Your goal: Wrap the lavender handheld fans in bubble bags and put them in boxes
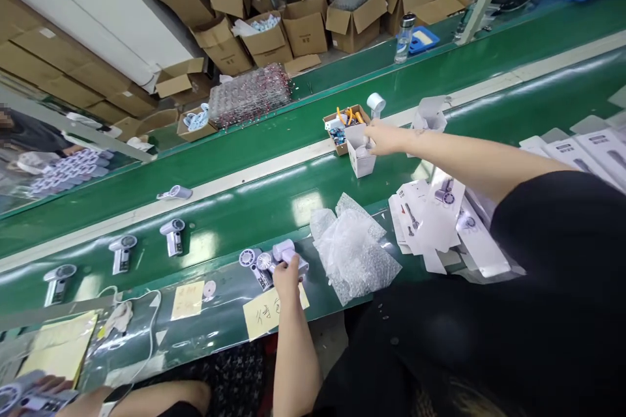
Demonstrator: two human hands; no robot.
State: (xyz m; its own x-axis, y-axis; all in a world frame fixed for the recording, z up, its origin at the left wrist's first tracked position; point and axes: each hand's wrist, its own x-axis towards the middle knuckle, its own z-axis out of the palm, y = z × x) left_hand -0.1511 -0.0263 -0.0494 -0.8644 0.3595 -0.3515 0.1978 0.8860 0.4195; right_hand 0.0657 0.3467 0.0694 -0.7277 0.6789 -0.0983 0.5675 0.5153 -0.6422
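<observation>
My left hand (pixel 287 277) is closed round a lavender handheld fan (pixel 284 249) at the near table edge, beside two more fans (pixel 257 264) lying close together. Farther off, my right hand (pixel 379 138) grips the rim of an open white box (pixel 360 159) standing on the green belt. Something whitish shows inside that box. Directly behind it is a small cardboard box (pixel 341 148) with orange and blue parts, and a white fan (pixel 375 104) stands just past my fingers. Bubble wrap bags (pixel 355 254) lie between my arms.
Several fans (pixel 122 253) lie on the belt (pixel 254 199) at left. Flat white boxes (pixel 415 218) lie at right. Another open white box (pixel 429 118) stands beyond my right forearm. A person's hand (pixel 49 386) holds a fan at lower left.
</observation>
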